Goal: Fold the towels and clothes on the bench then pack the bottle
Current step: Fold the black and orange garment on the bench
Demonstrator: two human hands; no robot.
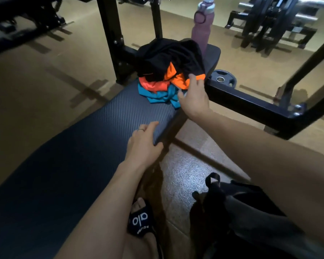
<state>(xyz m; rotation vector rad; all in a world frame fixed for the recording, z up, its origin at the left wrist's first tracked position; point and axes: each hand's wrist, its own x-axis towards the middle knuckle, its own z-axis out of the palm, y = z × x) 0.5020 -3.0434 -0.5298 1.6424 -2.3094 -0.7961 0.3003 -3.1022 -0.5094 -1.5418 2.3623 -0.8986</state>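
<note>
A crumpled pile lies at the far end of the dark padded bench point(94, 128): a black garment point(168, 58) on top, orange cloth point(157, 83) under it, teal cloth point(157, 95) at the bottom. Behind the pile stands a mauve bottle point(202, 28) with a loop lid. My right hand point(194, 98) reaches to the pile's right edge, fingers touching the orange and teal cloth. My left hand point(145, 143) grips the bench's right edge, thumb under the pad.
A black bag point(241, 212) with a strap sits on the floor at the lower right. My foot in a black slide sandal point(140, 219) is beside the bench. A weight plate point(223, 78) and black rack frame point(251, 105) stand to the right.
</note>
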